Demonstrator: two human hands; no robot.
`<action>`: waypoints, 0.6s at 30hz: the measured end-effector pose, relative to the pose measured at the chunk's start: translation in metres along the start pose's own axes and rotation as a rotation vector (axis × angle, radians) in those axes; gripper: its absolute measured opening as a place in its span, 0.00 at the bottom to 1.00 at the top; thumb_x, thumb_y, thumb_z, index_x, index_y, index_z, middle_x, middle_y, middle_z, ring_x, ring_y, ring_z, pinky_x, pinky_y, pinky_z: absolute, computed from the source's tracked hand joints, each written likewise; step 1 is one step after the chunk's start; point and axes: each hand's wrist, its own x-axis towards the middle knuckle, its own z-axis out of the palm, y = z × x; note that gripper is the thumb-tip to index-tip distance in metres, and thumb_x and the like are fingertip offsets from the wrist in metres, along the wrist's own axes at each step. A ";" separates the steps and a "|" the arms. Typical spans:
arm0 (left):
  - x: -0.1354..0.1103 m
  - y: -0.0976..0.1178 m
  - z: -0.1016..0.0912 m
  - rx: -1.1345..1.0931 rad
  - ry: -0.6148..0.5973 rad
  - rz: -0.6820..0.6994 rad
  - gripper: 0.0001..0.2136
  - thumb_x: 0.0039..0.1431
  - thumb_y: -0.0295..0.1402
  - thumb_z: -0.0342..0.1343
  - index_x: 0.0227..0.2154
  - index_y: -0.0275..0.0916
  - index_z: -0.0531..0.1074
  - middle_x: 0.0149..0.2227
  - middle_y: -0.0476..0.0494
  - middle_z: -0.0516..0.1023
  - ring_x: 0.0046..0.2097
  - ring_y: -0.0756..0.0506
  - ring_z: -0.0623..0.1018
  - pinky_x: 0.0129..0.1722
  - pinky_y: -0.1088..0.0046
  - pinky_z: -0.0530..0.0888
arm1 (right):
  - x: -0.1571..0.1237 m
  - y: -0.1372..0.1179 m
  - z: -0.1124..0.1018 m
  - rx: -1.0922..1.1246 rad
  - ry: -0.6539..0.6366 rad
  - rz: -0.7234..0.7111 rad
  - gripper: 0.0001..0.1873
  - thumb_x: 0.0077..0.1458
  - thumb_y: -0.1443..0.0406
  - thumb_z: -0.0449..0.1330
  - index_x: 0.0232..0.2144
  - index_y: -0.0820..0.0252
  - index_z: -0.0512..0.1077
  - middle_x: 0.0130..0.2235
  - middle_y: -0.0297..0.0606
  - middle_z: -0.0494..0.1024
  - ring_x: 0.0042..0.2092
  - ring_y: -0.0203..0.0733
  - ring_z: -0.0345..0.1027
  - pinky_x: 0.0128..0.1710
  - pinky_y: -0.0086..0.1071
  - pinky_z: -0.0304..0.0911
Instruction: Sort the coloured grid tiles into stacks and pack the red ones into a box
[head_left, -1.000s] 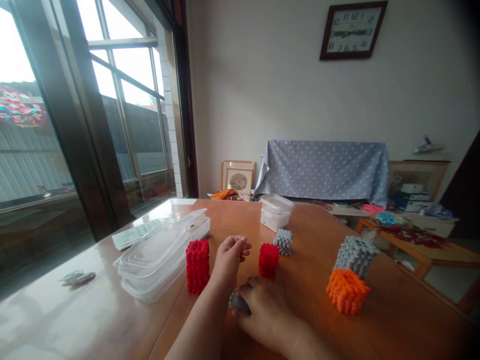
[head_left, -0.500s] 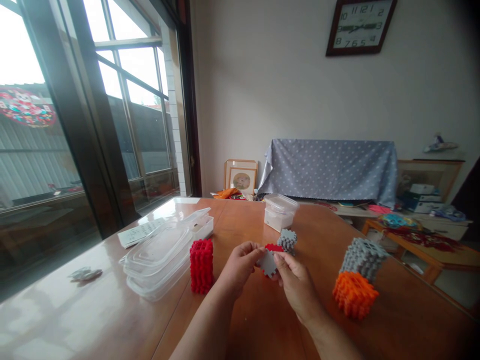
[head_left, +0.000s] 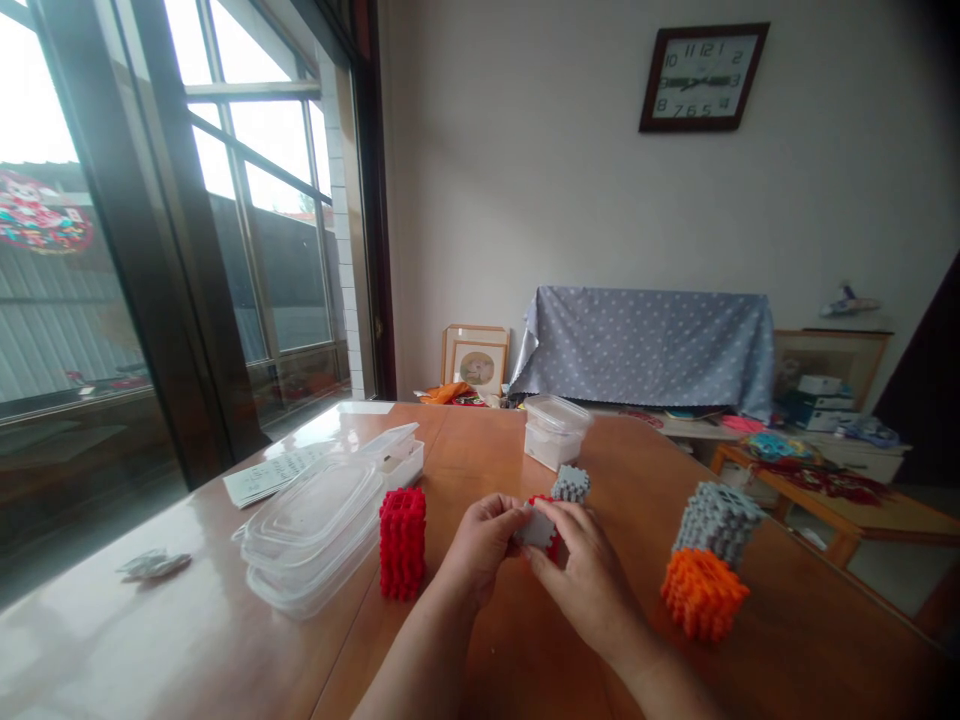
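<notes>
Between my two hands, above the wooden table, is a flat grey piece (head_left: 535, 530) with a notched edge, and red toothed edges show behind it. My left hand (head_left: 484, 540) pinches its left side between thumb and fingers. On the other side my right hand (head_left: 581, 555) grips it, thumb below and fingers over the top. A small stack of grey toothed pieces (head_left: 572, 484) stands just beyond the hands. To the left rises a tall red block of interlocked pieces (head_left: 402, 545). Off to the right are a grey block (head_left: 720, 525) and an orange block (head_left: 703, 595).
Clear plastic lids and boxes (head_left: 311, 530) lie at the left on the table (head_left: 352, 640). A lidded tub (head_left: 555, 435) stands at the back. A small plastic packet (head_left: 154, 565) and a printed sheet (head_left: 274, 473) lie farther left.
My right hand's fingers have shifted over the top of the grey piece, covering more of it, and the thumb has moved to its lower edge. The view has tilted slightly upward.
</notes>
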 end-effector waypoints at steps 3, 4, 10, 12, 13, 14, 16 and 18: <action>0.000 0.001 0.001 -0.036 -0.019 0.005 0.19 0.51 0.48 0.67 0.31 0.36 0.73 0.26 0.49 0.74 0.25 0.53 0.69 0.28 0.75 0.63 | 0.009 0.010 -0.006 0.033 0.027 0.058 0.23 0.57 0.60 0.62 0.55 0.55 0.72 0.54 0.46 0.76 0.55 0.54 0.69 0.57 0.48 0.65; 0.000 0.001 0.000 -0.037 0.001 0.009 0.19 0.52 0.49 0.66 0.32 0.36 0.73 0.28 0.47 0.75 0.26 0.53 0.70 0.28 0.75 0.63 | 0.015 0.016 -0.010 0.054 0.047 0.091 0.23 0.57 0.58 0.62 0.55 0.55 0.73 0.54 0.46 0.77 0.55 0.54 0.69 0.56 0.47 0.65; 0.008 -0.004 -0.007 0.039 0.158 0.006 0.20 0.51 0.50 0.66 0.32 0.37 0.70 0.31 0.45 0.78 0.27 0.53 0.71 0.28 0.76 0.61 | 0.069 0.066 -0.037 0.161 0.129 0.344 0.28 0.50 0.55 0.65 0.53 0.58 0.75 0.50 0.46 0.81 0.53 0.52 0.73 0.53 0.43 0.67; 0.011 -0.005 -0.010 0.045 0.171 -0.003 0.20 0.50 0.49 0.66 0.32 0.37 0.71 0.30 0.45 0.78 0.27 0.53 0.71 0.28 0.76 0.62 | 0.084 0.082 -0.039 0.116 0.080 0.365 0.26 0.47 0.58 0.66 0.49 0.58 0.78 0.48 0.46 0.83 0.50 0.53 0.75 0.51 0.42 0.68; 0.013 -0.006 -0.011 0.046 0.180 -0.008 0.20 0.50 0.49 0.66 0.32 0.37 0.71 0.30 0.45 0.78 0.27 0.53 0.71 0.27 0.77 0.62 | 0.090 0.089 -0.038 0.096 0.068 0.371 0.25 0.46 0.59 0.67 0.48 0.58 0.79 0.47 0.46 0.83 0.49 0.53 0.76 0.50 0.42 0.69; 0.014 -0.007 -0.012 0.045 0.190 -0.014 0.20 0.49 0.49 0.67 0.31 0.37 0.71 0.30 0.45 0.78 0.26 0.53 0.71 0.27 0.77 0.62 | 0.093 0.094 -0.037 0.074 0.053 0.376 0.24 0.44 0.60 0.67 0.46 0.57 0.80 0.46 0.45 0.84 0.48 0.54 0.76 0.50 0.42 0.69; 0.016 -0.007 -0.013 0.040 0.207 -0.016 0.20 0.48 0.49 0.67 0.31 0.37 0.71 0.30 0.44 0.78 0.26 0.53 0.71 0.27 0.77 0.61 | 0.098 0.102 -0.034 0.032 0.032 0.385 0.22 0.41 0.61 0.68 0.42 0.56 0.81 0.44 0.43 0.84 0.48 0.54 0.77 0.49 0.42 0.69; 0.017 -0.007 -0.014 0.036 0.221 -0.012 0.21 0.47 0.49 0.67 0.31 0.37 0.71 0.30 0.44 0.78 0.26 0.53 0.71 0.27 0.77 0.61 | 0.099 0.108 -0.030 -0.010 0.013 0.399 0.21 0.38 0.63 0.68 0.40 0.54 0.81 0.42 0.41 0.85 0.48 0.55 0.77 0.50 0.41 0.69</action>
